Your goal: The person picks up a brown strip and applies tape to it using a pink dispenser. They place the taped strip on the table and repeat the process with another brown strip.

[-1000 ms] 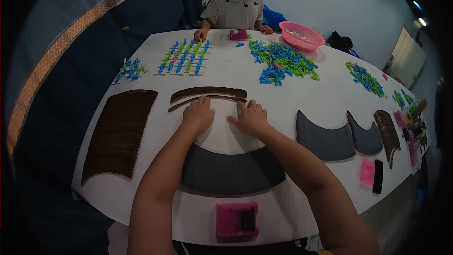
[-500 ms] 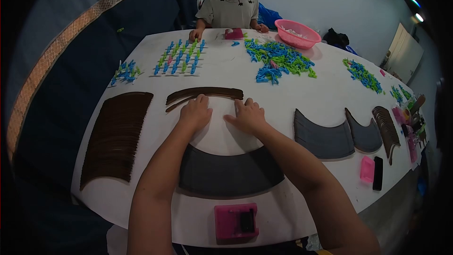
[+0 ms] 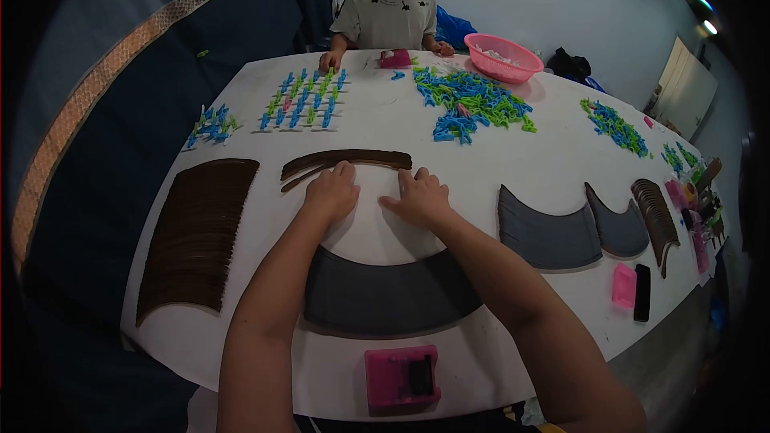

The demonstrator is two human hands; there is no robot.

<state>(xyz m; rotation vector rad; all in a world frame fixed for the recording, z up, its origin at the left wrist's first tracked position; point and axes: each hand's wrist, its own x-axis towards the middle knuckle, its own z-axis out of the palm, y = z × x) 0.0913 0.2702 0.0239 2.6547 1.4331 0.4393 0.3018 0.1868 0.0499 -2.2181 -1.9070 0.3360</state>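
White table (image 3: 457,172) between dark blue curtain (image 3: 241,16) and pale wall (image 3: 561,0).

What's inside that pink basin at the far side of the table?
A loose heap of small whitish pieces shows in the pink basin. The near wall and upper pieces cover whatever lies at the bottom.

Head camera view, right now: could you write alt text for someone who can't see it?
Two bare hands, left and right, touch thin curved brown strips on a white table. Dark curved sheets lie nearer; across the table, a person sits by blue and green clips.
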